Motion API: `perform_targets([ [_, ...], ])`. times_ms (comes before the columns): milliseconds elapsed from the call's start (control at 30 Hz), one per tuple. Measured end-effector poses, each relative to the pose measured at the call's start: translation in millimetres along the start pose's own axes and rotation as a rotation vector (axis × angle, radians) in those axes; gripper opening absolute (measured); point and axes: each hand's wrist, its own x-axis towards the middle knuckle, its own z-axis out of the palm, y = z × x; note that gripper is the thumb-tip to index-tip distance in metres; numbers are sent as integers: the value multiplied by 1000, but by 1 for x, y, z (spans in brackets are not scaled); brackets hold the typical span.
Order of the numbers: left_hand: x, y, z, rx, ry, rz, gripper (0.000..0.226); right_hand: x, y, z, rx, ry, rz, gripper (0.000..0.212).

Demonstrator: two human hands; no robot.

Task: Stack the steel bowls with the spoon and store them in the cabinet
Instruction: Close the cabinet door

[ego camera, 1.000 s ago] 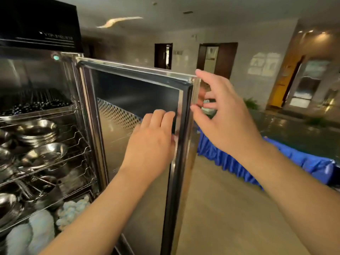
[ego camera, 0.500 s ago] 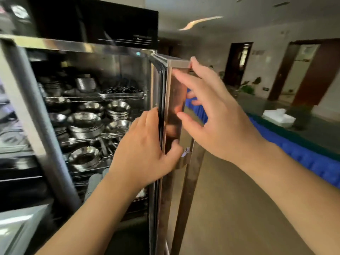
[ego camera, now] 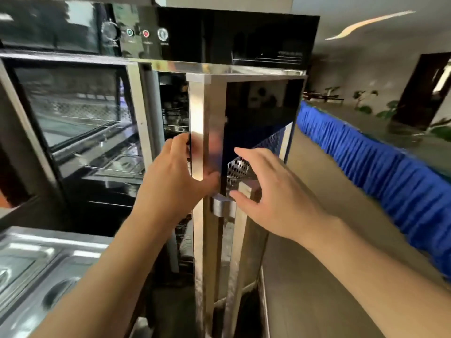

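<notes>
The steel cabinet [ego camera: 219, 67] stands in front of me with its right door [ego camera: 258, 123] swung nearly closed, leaving a narrow gap. Through that gap I make out dim shelf racks [ego camera: 174, 118]; the bowls and the spoon are hidden behind the door. My left hand [ego camera: 174, 176] wraps around the door's free edge, fingers inside and thumb on the front. My right hand [ego camera: 271, 191] is spread flat against the door's dark glass by the steel handle [ego camera: 223, 203], holding nothing.
The cabinet's left glass door [ego camera: 73, 113] is closed. A black control panel [ego camera: 146, 34] with knobs and lights runs along the top. A steel counter with basins [ego camera: 36, 264] lies at the lower left. A blue-skirted table [ego camera: 390, 172] stretches along the right.
The door has swung from wide open to almost closed, and the bowls on the shelves have gone out of sight. Both hands stayed on the door, my right one shifting down toward the handle.
</notes>
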Motion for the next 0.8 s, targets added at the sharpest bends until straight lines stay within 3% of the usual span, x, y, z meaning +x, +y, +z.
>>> perform_targets([
  [233,41,-80,-8,102,42,-4,63,35,-4,87,212,-142,247,71],
  [433,78,-145,-5,175,55,28,56,80,-17,155,277,-227,426,36],
  [600,109,-192,2,182,33,54,49,114,-20,198,330,-312,580,33],
  [800,147,-243,16,196,12,110,47,159,-23,242,352,-300,654,29],
])
